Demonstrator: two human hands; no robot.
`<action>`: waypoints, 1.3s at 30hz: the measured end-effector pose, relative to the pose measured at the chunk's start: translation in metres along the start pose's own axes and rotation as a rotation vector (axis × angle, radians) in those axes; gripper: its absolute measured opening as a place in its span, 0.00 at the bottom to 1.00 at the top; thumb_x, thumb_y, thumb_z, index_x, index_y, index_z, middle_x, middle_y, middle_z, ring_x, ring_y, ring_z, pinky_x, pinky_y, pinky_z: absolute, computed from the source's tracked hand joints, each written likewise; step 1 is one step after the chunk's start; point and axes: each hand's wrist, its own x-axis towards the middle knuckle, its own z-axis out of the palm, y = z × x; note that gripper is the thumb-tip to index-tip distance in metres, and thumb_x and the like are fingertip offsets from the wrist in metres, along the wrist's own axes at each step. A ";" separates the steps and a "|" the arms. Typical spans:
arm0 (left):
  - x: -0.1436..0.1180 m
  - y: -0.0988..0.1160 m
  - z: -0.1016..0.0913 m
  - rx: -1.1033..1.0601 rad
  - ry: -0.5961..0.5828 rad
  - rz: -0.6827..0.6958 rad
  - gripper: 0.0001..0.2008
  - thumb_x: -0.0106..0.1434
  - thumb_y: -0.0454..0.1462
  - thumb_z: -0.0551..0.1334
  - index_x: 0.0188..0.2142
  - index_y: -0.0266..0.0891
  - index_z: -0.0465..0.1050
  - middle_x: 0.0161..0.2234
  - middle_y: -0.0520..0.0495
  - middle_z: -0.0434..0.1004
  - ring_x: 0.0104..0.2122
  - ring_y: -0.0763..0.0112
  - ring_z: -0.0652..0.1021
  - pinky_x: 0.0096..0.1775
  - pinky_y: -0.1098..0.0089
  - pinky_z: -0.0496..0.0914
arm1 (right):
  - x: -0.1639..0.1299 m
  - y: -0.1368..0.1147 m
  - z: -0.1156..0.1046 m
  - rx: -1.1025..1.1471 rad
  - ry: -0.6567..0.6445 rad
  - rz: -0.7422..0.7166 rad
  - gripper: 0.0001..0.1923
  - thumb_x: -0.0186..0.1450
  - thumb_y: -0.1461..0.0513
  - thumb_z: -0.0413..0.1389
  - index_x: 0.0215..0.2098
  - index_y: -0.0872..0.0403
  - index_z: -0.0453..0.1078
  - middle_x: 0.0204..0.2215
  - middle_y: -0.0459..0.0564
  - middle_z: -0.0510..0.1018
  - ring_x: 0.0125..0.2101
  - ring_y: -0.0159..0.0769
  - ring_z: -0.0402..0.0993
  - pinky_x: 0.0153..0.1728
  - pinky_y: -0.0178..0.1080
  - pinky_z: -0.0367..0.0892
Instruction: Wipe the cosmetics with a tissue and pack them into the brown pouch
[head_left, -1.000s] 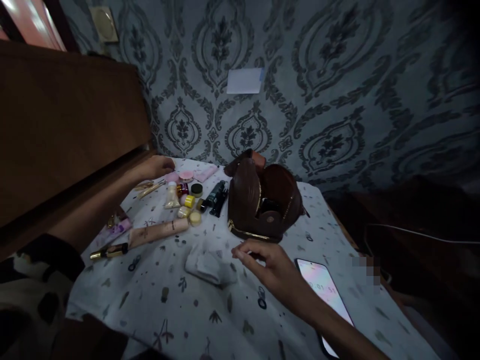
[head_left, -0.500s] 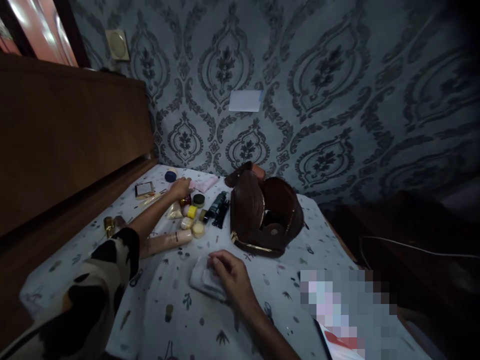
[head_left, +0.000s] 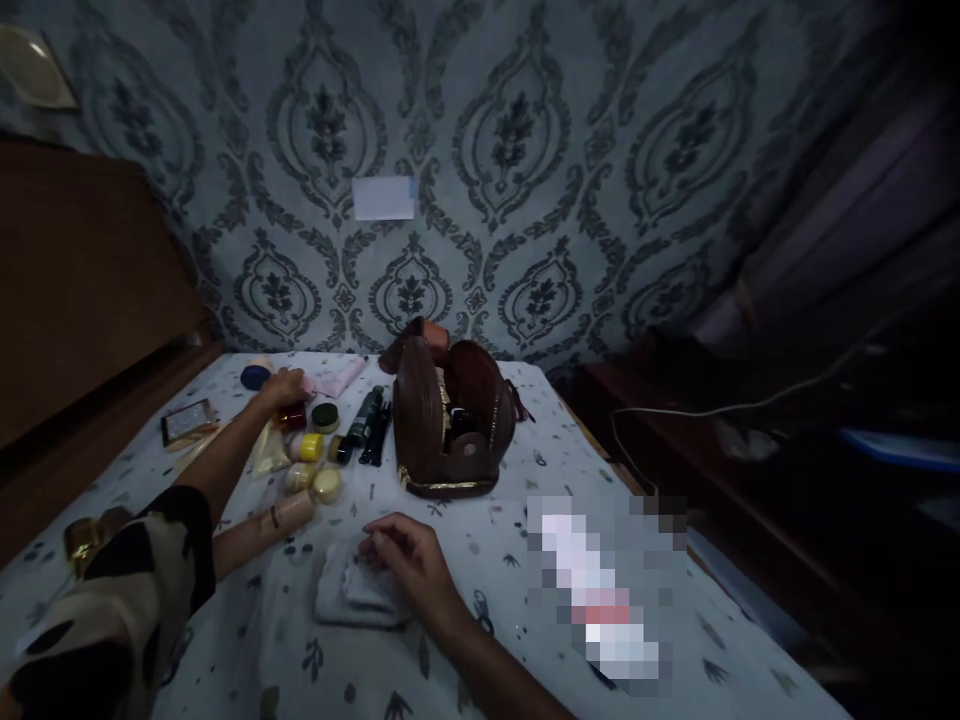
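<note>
My left hand point(head_left: 282, 388) reaches across the printed tablecloth point(head_left: 480, 540) into a cluster of small cosmetic jars and tubes point(head_left: 315, 450), its fingers closed around something pink that I cannot make out. My right hand point(head_left: 401, 555) rests on a folded white cloth point(head_left: 345, 598) near the table's front, fingers curled over its edge. A brown leather bag point(head_left: 450, 425) stands open just behind the cloth, dark items visible inside.
A dark green tube point(head_left: 367, 420) lies left of the bag. A small framed compact point(head_left: 187, 420) and a blue jar point(head_left: 255, 376) sit at far left, a gold-capped item point(head_left: 82, 538) near my sleeve. A blurred phone point(head_left: 600, 590) lies at right. Patterned wallpaper behind.
My left hand slid from the table's far left corner into the jar cluster. My right hand came down onto the white cloth. The view has swung to the right.
</note>
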 end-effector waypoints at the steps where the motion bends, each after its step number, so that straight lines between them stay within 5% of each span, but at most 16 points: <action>1: -0.003 0.001 -0.003 -0.001 0.029 -0.017 0.23 0.57 0.45 0.65 0.47 0.30 0.71 0.50 0.29 0.73 0.48 0.45 0.76 0.43 0.57 0.71 | 0.000 0.000 -0.001 0.037 0.007 0.004 0.25 0.57 0.43 0.62 0.37 0.57 0.75 0.29 0.50 0.81 0.28 0.31 0.73 0.34 0.35 0.67; 5: -0.023 0.005 -0.020 -0.039 0.198 -0.066 0.29 0.60 0.50 0.61 0.54 0.32 0.67 0.52 0.27 0.70 0.52 0.39 0.73 0.45 0.53 0.70 | 0.003 -0.002 -0.006 0.213 0.039 -0.006 0.24 0.56 0.45 0.64 0.37 0.56 0.76 0.29 0.50 0.81 0.28 0.31 0.74 0.33 0.35 0.67; 8: -0.052 0.018 -0.035 -0.144 0.303 0.035 0.32 0.61 0.52 0.58 0.59 0.35 0.63 0.51 0.33 0.71 0.52 0.48 0.73 0.47 0.56 0.70 | 0.006 -0.004 -0.008 0.416 0.066 0.004 0.24 0.53 0.46 0.67 0.37 0.57 0.77 0.30 0.51 0.81 0.32 0.34 0.77 0.34 0.35 0.68; 13: -0.157 0.071 -0.032 -0.622 0.327 0.471 0.31 0.58 0.53 0.63 0.56 0.39 0.67 0.50 0.42 0.72 0.46 0.57 0.76 0.46 0.60 0.73 | 0.008 -0.013 -0.009 0.729 -0.010 0.099 0.27 0.52 0.48 0.69 0.46 0.52 0.74 0.41 0.51 0.81 0.41 0.39 0.80 0.41 0.40 0.72; 18: -0.246 0.115 -0.003 -0.499 0.273 0.664 0.28 0.63 0.45 0.63 0.61 0.45 0.63 0.55 0.40 0.69 0.54 0.53 0.72 0.53 0.54 0.69 | 0.001 -0.022 -0.007 0.885 -0.187 0.168 0.22 0.65 0.47 0.57 0.46 0.55 0.74 0.40 0.52 0.82 0.37 0.36 0.79 0.36 0.37 0.75; 21: -0.258 0.112 0.005 -0.647 0.220 0.624 0.31 0.65 0.46 0.61 0.65 0.46 0.55 0.60 0.39 0.65 0.58 0.53 0.69 0.55 0.54 0.68 | -0.002 -0.027 -0.008 0.906 -0.134 0.203 0.17 0.69 0.52 0.54 0.45 0.57 0.73 0.38 0.52 0.83 0.37 0.36 0.80 0.35 0.36 0.76; 24: -0.262 0.100 0.009 -0.763 0.236 0.531 0.21 0.70 0.46 0.55 0.60 0.43 0.62 0.54 0.40 0.69 0.54 0.58 0.72 0.52 0.57 0.70 | -0.002 -0.030 -0.010 0.946 -0.031 0.161 0.13 0.69 0.55 0.54 0.43 0.56 0.73 0.39 0.51 0.82 0.39 0.37 0.79 0.42 0.41 0.77; 27: -0.273 0.096 0.019 -0.531 0.228 0.584 0.18 0.70 0.47 0.54 0.52 0.40 0.69 0.46 0.41 0.74 0.47 0.58 0.74 0.49 0.56 0.70 | -0.001 -0.029 -0.011 0.936 -0.004 0.131 0.10 0.68 0.57 0.57 0.41 0.55 0.73 0.38 0.50 0.82 0.40 0.38 0.79 0.44 0.44 0.76; 31: -0.289 0.099 0.043 -0.219 0.260 0.570 0.25 0.67 0.51 0.57 0.57 0.38 0.66 0.48 0.38 0.72 0.46 0.53 0.72 0.47 0.53 0.70 | 0.001 -0.025 -0.014 0.892 0.027 0.129 0.10 0.65 0.56 0.59 0.41 0.54 0.73 0.38 0.50 0.82 0.42 0.40 0.79 0.43 0.43 0.76; 35: -0.295 0.098 0.055 -0.186 0.227 0.652 0.24 0.67 0.50 0.57 0.57 0.41 0.66 0.46 0.40 0.71 0.44 0.56 0.73 0.44 0.57 0.72 | 0.002 -0.021 -0.014 0.869 0.035 0.098 0.11 0.63 0.56 0.61 0.42 0.53 0.73 0.39 0.49 0.81 0.44 0.40 0.77 0.46 0.45 0.74; 39: -0.297 0.092 0.053 -0.222 0.230 0.840 0.12 0.71 0.43 0.53 0.41 0.41 0.73 0.36 0.46 0.73 0.35 0.64 0.74 0.33 0.67 0.70 | 0.003 -0.020 -0.014 0.841 0.037 0.099 0.13 0.62 0.55 0.62 0.43 0.51 0.73 0.42 0.49 0.81 0.45 0.40 0.76 0.44 0.44 0.74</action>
